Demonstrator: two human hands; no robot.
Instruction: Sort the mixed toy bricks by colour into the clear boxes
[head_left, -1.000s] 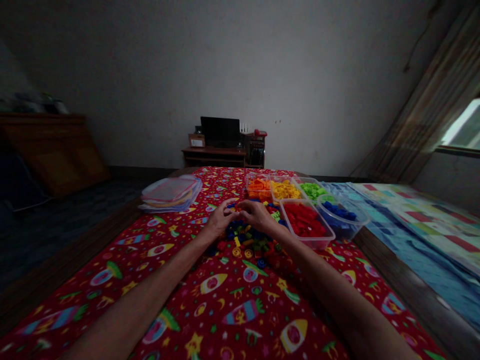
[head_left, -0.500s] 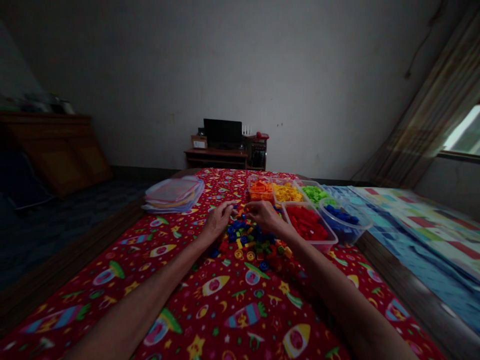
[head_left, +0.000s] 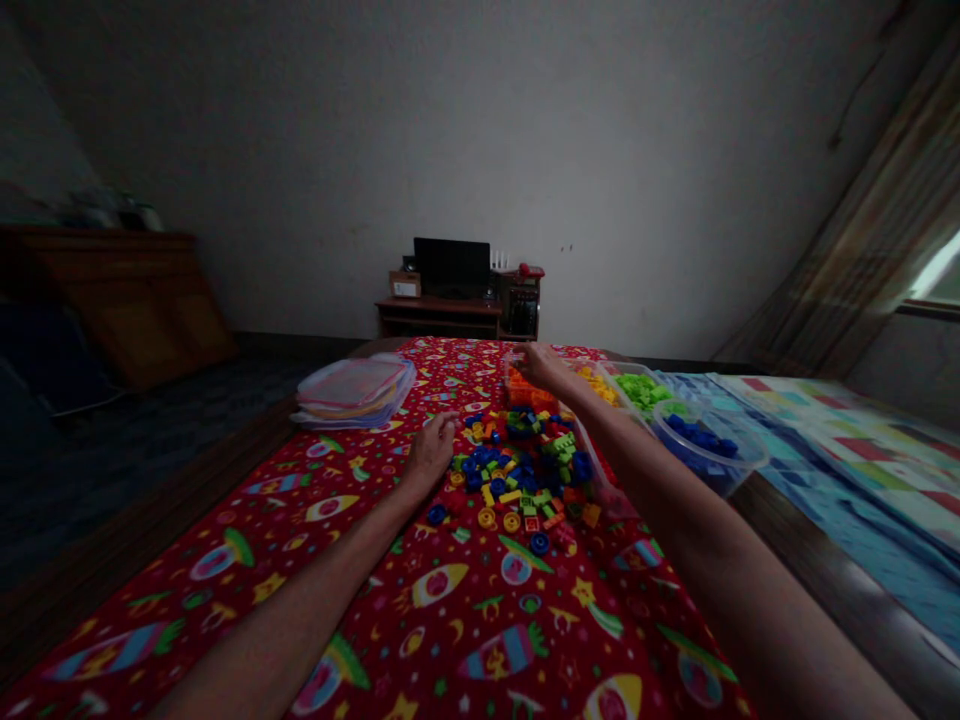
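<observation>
A mixed pile of plastic building bricks (head_left: 499, 485), in blue, yellow, green, red and orange, lies on the red patterned tablecloth (head_left: 480, 610). At the pile's left edge rests my left hand (head_left: 433, 450), its fingers curled in; what they hold, if anything, is hidden. My right hand (head_left: 546, 368) is over the clear box of orange bricks (head_left: 529, 390), fingers bent down and together, their tips too small to make out. My right forearm covers most of the box of red bricks and part of the yellow bricks (head_left: 598, 384).
Green bricks (head_left: 641, 392) fill a clear box farther right, beside a round tub of blue bricks (head_left: 701, 437). A stack of clear lids (head_left: 356, 390) lies at the left. Beyond the table stands a desk with a monitor (head_left: 451, 267); a bed (head_left: 840, 430) is on the right.
My right hand has moved up and away from the pile to the orange box. My left hand has drawn back slightly to the pile's left edge. The view has shifted a little.
</observation>
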